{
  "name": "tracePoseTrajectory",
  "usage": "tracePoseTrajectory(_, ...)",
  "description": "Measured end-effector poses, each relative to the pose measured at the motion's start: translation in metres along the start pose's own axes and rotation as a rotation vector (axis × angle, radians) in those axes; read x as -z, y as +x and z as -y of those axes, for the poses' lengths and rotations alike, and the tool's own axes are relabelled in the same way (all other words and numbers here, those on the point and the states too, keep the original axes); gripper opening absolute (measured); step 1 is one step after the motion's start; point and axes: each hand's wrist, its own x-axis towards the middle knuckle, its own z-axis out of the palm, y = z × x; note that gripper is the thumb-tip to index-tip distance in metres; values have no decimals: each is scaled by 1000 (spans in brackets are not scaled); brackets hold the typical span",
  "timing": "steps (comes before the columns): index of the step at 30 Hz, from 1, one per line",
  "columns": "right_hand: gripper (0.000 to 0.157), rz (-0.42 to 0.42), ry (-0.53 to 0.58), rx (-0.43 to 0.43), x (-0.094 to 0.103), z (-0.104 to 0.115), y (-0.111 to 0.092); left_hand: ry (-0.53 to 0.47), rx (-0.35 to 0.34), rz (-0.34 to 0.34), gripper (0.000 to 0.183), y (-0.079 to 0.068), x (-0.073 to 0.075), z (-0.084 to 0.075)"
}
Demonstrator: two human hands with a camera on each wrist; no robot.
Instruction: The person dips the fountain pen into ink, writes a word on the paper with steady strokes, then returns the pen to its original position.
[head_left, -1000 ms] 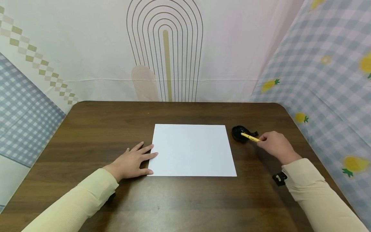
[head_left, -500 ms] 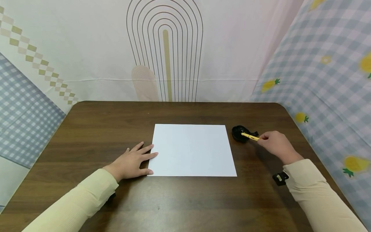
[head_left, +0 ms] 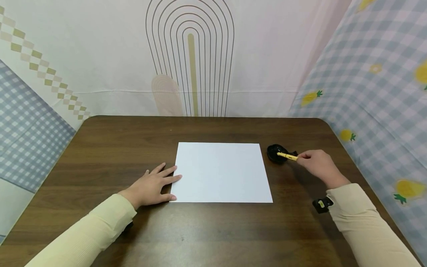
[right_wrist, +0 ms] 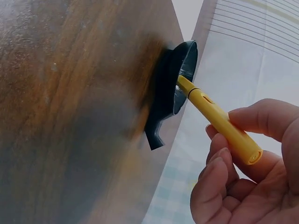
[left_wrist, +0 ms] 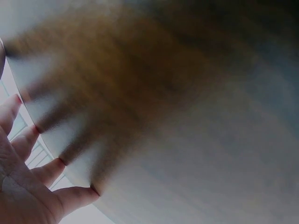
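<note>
In the head view, a blank white sheet of paper (head_left: 221, 172) lies mid-table. My left hand (head_left: 150, 188) rests at its left edge with fingers spread, and several fingertips touch the sheet. The left wrist view shows the same spread fingers (left_wrist: 49, 171). To the right of the paper is a small black round dish (head_left: 273, 152) with a short handle. My right hand (head_left: 318, 165) pinches a yellow pen (head_left: 288, 156) between thumb and fingers near its rear end. In the right wrist view, the pen (right_wrist: 219, 121) slants into the dish (right_wrist: 170, 79); its tip is hidden there.
The brown wooden table (head_left: 200, 233) has rounded far corners. A white patterned cloth (head_left: 267, 55) hangs behind it, and a blue checked cloth (head_left: 377, 104) slopes along its right side.
My right hand and the pen have shifted only very slightly, with the pen's front end still in the dish. The left hand and the paper stay where they were.
</note>
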Motion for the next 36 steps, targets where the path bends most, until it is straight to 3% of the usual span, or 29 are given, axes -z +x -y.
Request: tracePoseTrajectory(36,32,-62,29,6,15,28,14,-8,1,-3,68,0,0,0)
